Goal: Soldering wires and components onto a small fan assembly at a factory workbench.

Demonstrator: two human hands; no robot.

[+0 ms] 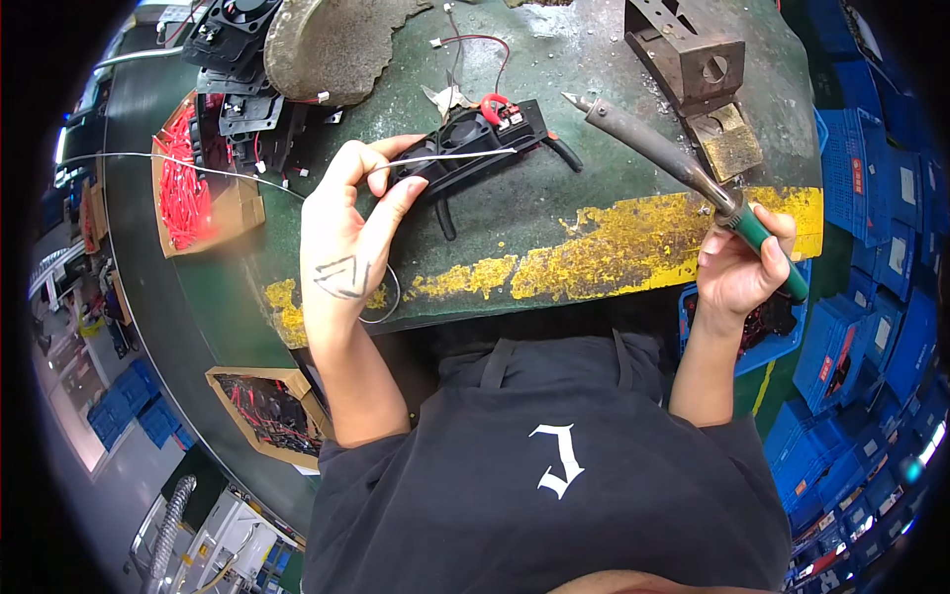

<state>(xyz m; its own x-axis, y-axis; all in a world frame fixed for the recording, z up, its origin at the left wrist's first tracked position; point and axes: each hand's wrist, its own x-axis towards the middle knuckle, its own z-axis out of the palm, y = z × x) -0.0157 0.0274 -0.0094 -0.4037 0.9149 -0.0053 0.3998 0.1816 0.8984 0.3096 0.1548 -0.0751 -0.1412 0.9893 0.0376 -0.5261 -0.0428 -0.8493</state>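
My left hand (341, 223) pinches a length of solder wire (450, 156) between thumb and fingers. The wire's free end lies across a black fan unit (460, 131), which rests on the worn green workbench (554, 213) right beside my fingertips. Red wire is looped on the unit's small board, and short black legs stick out at its ends. In my right hand (740, 272) is the green handle of a soldering iron (648, 147). Its tip points up and left, apart from the fan unit.
A rusty metal stand (683, 69) with a yellowish sponge (727, 141) stands at the back right. Black fan units (233, 59) pile up at the back left, near a cardboard box (233, 220) of red wires. Another box (220, 391) sits lower left. Blue crates (856, 188) line the right.
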